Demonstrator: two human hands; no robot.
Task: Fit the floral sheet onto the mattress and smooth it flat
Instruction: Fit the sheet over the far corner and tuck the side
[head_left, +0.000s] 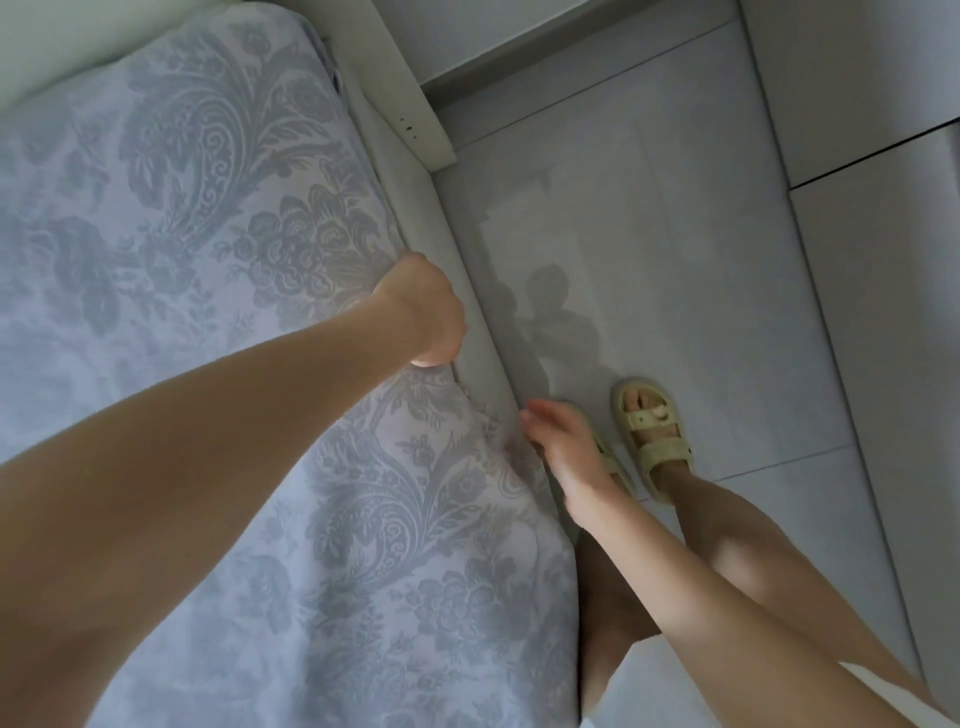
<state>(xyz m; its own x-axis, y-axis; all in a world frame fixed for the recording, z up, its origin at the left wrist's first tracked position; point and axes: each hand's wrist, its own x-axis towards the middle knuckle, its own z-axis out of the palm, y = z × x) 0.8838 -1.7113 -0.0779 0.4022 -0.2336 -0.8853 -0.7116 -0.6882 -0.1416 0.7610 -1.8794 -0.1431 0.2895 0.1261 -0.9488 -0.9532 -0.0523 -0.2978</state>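
Hands work at the near-side edge of the floral sheet (208, 218), which is spread across the top of the bed and fills the left half of the view. The left hand (423, 312) sits right on that edge, wrist bent, fingers curled down out of sight over the side. The cloth puckers in small creases toward it, so it grips the sheet's border there. The right hand (563, 447) is lower along the same edge. It is relaxed, with the fingers (537, 413) straight and loosely together, their tips touching or just beside the hanging fabric; which of the two I cannot tell. It holds nothing.

The sheet's long axis runs from the bottom centre of the view up toward the top left. Its visible side edge slants the same way, from the far corner down to the person's knee. The print is grey-blue paisley and flower clusters on a paler ground. The top lies mostly flat, with soft wrinkles near the edge between the two hands.

Beside that edge runs the pale bed frame (467, 291), which meets a white upright board (410, 98) at the far end. The floor (701, 234) is large pale grey tile and carries the person's shadow (550, 312). One cream sandal (649, 436) shows fully; the other is mostly hidden behind the right hand.
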